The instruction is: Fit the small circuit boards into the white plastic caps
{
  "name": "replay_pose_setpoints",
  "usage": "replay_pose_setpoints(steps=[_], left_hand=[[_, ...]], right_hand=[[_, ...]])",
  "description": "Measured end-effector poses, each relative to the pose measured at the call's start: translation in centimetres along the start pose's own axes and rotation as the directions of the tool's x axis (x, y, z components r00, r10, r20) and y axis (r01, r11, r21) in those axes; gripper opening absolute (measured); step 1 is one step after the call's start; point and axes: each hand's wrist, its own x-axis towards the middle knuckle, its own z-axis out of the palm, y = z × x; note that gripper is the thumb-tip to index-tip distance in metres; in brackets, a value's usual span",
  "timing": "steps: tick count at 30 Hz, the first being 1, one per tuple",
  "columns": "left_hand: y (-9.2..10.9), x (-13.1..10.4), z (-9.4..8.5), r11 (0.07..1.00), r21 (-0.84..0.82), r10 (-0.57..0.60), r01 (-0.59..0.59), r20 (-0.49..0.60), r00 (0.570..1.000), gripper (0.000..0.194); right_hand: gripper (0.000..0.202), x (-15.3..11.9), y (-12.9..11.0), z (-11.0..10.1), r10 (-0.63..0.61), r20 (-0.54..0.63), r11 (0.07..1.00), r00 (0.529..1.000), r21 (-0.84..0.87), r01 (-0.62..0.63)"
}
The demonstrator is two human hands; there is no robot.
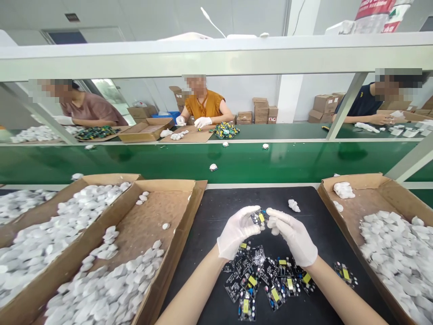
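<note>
Both my hands wear thin white gloves and meet above the black mat. My left hand grips a small circuit board by its left side, between thumb and fingers. This board is black with a yellow block and several small parts. At its right edge, the fingers of my right hand are bent together against it; whether they also hold something small is hidden. Below my hands lies a loose pile of similar circuit boards, some face up and some face down. One more board lies right of my right wrist.
Cardboard trays of white, puffy pieces flank the mat: one tray on the left, another on the right. A white clump sits behind my hands. Beyond runs a green conveyor belt under a white frame. Several people work across it.
</note>
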Motion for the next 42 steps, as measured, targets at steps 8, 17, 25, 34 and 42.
replay_pose_setpoints(steps=[8,17,25,34,42], left_hand=[[-1.0,0.0,-0.3,0.992,0.104,0.066,-0.076,0.098,0.993,0.054],[-0.5,-0.3,0.0,0.995,0.057,-0.085,0.084,0.03,0.996,0.051],[-0.4,-0.5,0.6,0.987,0.108,-0.118,0.12,-0.024,0.993,0.049],[-0.6,0.3,-0.2,0.996,0.011,-0.08,0.083,-0.154,0.985,0.039],[-0.8,0.3,-0.4,0.998,0.045,-0.042,0.049,-0.157,0.987,0.033]], right_hand=[[0.024,0.2,0.2,0.8,-0.056,-0.023,0.996,0.998,0.066,0.057],[0.018,0.0,0.1,0.3,-0.142,0.083,0.99,0.986,-0.01,0.143],[0.01,0.1,0.4,0.4,-0.145,0.192,0.989,0.971,0.02,0.144],[0.021,0.6,0.1,-0.3,0.116,0.028,0.871,0.993,0.478,-0.115],[0.023,0.4,0.3,0.1,0.161,0.063,0.849,0.985,0.5,-0.171]])
